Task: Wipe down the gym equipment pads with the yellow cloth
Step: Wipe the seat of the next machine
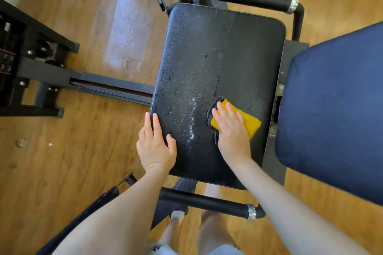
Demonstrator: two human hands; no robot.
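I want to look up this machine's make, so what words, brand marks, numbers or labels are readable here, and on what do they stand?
None can be read.
Weight stack at the far left: red and white marks, too small and blurred to read.
Black seat pad: only wet droplets and scuffs, no text.
Blue pad: no text.
Yellow cloth under the right hand: no label showing.
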